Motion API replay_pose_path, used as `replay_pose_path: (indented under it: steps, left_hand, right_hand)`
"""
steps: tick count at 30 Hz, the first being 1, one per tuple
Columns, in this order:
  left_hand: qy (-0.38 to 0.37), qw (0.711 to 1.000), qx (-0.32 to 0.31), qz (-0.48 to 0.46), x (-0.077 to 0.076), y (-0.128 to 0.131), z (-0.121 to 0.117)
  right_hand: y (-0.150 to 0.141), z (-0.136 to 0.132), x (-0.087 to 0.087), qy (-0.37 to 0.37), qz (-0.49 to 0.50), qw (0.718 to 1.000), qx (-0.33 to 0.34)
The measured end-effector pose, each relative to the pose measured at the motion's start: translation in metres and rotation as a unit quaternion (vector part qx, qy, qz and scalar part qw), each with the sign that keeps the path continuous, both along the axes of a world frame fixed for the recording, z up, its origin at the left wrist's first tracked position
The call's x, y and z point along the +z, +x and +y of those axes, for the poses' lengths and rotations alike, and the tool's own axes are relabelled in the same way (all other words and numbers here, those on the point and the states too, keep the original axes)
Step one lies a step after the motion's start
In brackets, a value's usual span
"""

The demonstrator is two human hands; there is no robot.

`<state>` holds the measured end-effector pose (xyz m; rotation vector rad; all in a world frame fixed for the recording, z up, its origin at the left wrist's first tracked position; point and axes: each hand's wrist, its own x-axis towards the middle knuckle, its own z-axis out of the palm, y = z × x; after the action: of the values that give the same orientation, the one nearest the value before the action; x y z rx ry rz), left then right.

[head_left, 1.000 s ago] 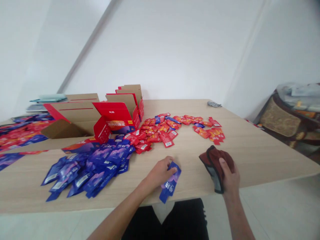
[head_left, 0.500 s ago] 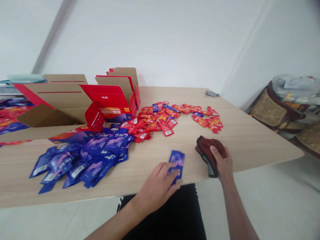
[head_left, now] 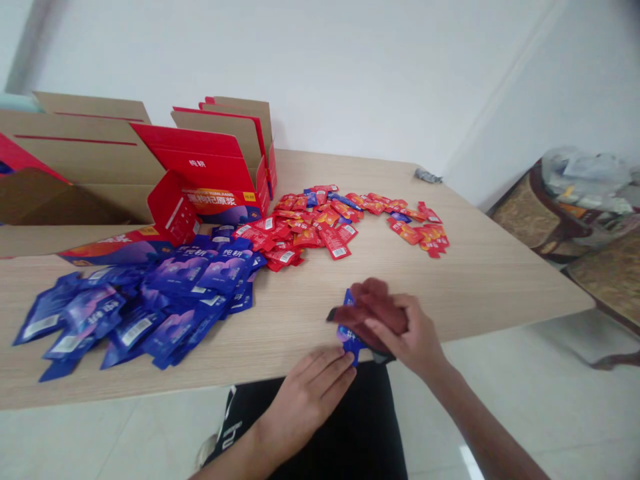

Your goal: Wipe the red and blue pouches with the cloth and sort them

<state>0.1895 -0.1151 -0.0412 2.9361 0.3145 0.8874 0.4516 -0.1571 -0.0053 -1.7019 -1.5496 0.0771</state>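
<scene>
A blue-purple sachet [head_left: 353, 341] lies flat near the front edge of the table. The fingers of my left hand [head_left: 314, 393] are stretched over its lower end and press on it; the thumb is hidden. In my right hand [head_left: 413, 333] is a bunched brown cloth [head_left: 373, 310] with black edging and a grey part, gripped between thumb and fingers. The cloth covers the middle and right of the sachet, slightly blurred. Whether it touches the sachet I cannot tell.
Left of my hands lies a heap of blue sachets [head_left: 170, 293]. Red sachets [head_left: 310, 227] spread behind it, a smaller group [head_left: 423, 233] farther right. Open red cartons [head_left: 210, 153] stand at the back left. Chairs [head_left: 530, 207] with plastic bags stand right of the table [head_left: 500, 280].
My right hand has moved left with the brown cloth, from beside the blue sachet to over it. My left fingers have slid down from the sachet's middle to its lower end. The view has shifted.
</scene>
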Motion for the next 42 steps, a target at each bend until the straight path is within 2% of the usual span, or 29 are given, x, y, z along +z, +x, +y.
replay_pose_path:
  steps: [2, 4, 9, 15, 17, 20, 21, 22, 25, 27, 31, 36, 39, 42]
  left_hand:
    - [-0.011, 0.999, -0.003, -0.041, 0.0, 0.002, 0.002]
    - [-0.02, 0.997, -0.006, -0.076, -0.003, 0.005, 0.003]
    - [-0.035, 0.995, -0.005, -0.091, -0.011, 0.007, 0.003]
    - [-0.045, 0.992, -0.004, -0.115, -0.007, 0.008, 0.004]
    - [-0.049, 0.991, 0.0, -0.122, -0.006, 0.009, 0.004]
    - [-0.055, 0.99, 0.005, -0.127, -0.008, 0.01, 0.003]
    - [-0.057, 0.99, 0.004, -0.126, -0.01, 0.01, 0.003]
    - [-0.059, 0.99, 0.004, -0.127, -0.011, 0.01, 0.003]
    - [-0.068, 0.989, 0.01, -0.128, -0.013, 0.01, 0.002]
    - [-0.07, 0.99, 0.01, -0.125, -0.012, 0.009, 0.002]
    - [-0.069, 0.99, 0.003, -0.12, -0.007, 0.01, 0.002]
    - [-0.061, 0.989, 0.0, -0.134, -0.007, 0.01, 0.004]
    - [-0.067, 0.991, -0.004, -0.116, -0.003, 0.008, 0.005]
    - [-0.055, 0.996, -0.004, -0.068, 0.005, 0.005, 0.004]
  right_hand:
    - [-0.011, 0.003, -0.005, -0.056, -0.076, 0.984, 0.148]
    - [-0.013, 0.009, -0.008, -0.074, -0.117, 0.971, 0.195]
    - [0.006, 0.04, -0.007, -0.062, -0.179, 0.97, 0.152]
    - [0.041, 0.083, 0.002, -0.062, -0.248, 0.966, 0.051]
    - [0.046, 0.082, 0.007, -0.042, -0.244, 0.969, 0.005]
    - [0.037, 0.059, 0.011, 0.021, -0.195, 0.979, -0.057]
    - [0.029, 0.047, 0.01, 0.032, -0.175, 0.983, -0.043]
    - [0.02, 0.036, 0.008, 0.024, -0.162, 0.987, 0.002]
    - [-0.003, 0.011, 0.0, -0.038, -0.164, 0.968, 0.184]
    - [-0.007, 0.01, -0.005, -0.06, -0.165, 0.962, 0.209]
    - [0.013, 0.042, -0.011, -0.072, -0.186, 0.974, 0.103]
    - [0.05, 0.085, -0.009, -0.055, -0.239, 0.97, 0.005]
    - [0.062, 0.082, -0.005, -0.002, -0.184, 0.976, -0.114]
    - [0.065, 0.056, -0.004, 0.05, -0.071, 0.97, -0.227]
